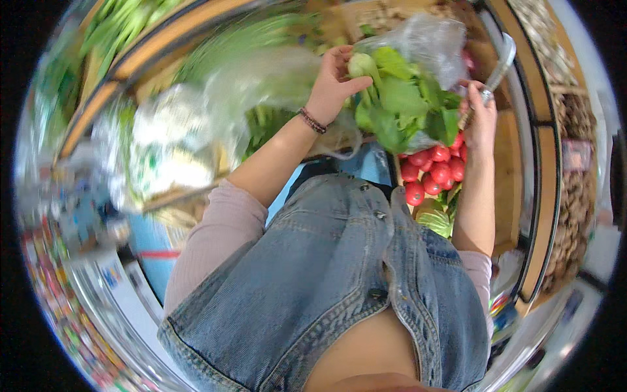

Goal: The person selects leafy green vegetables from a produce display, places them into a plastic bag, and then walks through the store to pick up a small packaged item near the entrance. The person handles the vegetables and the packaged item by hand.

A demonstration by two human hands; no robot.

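Observation:
My left hand point(338, 83), with a beaded bracelet point(312, 120) on the wrist, has its thumb and fingers around the pale root end of a leafy green like bok choy point(392, 98). The broad leaves spread rightward towards my other hand. My right hand point(479, 115) is closed on a slender, pale, shiny item point(500, 66) that curves up and away; blur hides what it is. Clear plastic wrap point(426, 41) lies behind the leaves. Just below them sit several red tomatoes point(433, 169), close to my right forearm.
White plastic-wrapped produce point(171, 137) and blurred long greens point(245, 54) fill wooden bins on the left. A cabbage-like vegetable point(436, 218) lies below the tomatoes. A black-edged wooden shelf rim point(539, 196) curves along the right, with brown produce point(570, 220) beyond it.

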